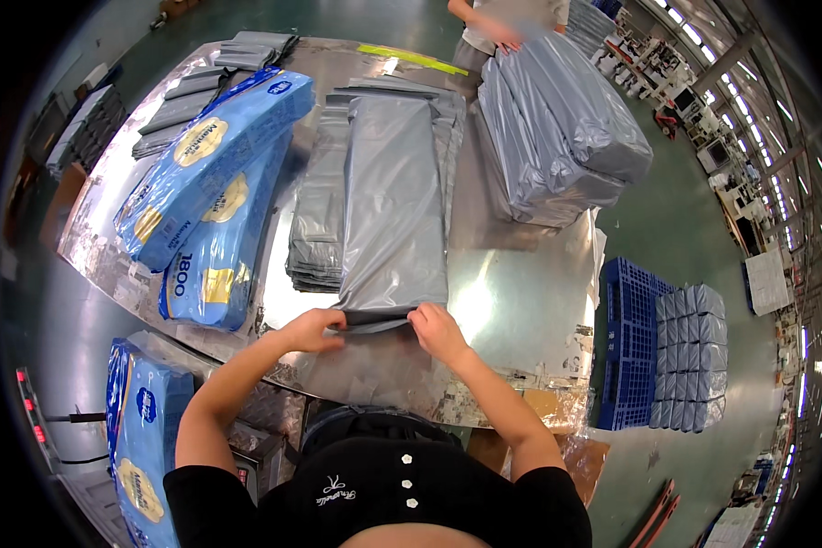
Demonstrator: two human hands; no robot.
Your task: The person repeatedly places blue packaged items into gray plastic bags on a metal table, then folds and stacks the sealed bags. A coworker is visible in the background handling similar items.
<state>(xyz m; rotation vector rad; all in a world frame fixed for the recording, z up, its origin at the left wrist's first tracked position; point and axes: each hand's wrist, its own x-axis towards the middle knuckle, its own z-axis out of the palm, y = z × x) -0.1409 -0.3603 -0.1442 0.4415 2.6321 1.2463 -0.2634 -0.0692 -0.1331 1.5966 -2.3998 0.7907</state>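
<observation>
Blue packs: two overlapping along the worktop's left edge, contents hidden.
Left hand: pinching the near left corner of the grey bag.
Grey bag: mid-worktop over flat bags, open end toward the near edge, long axis running near to far, contents unseen.
Right hand: gripping the near right corner.
Bulging bags: far right corner, contents covered.

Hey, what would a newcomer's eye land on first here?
Probably the bright blue packages overlapping on the left of the metal table. Next, the long gray bag in the middle, with the left hand and right hand at its near edge. Then the bulky gray bundles at the table's far right.
</observation>
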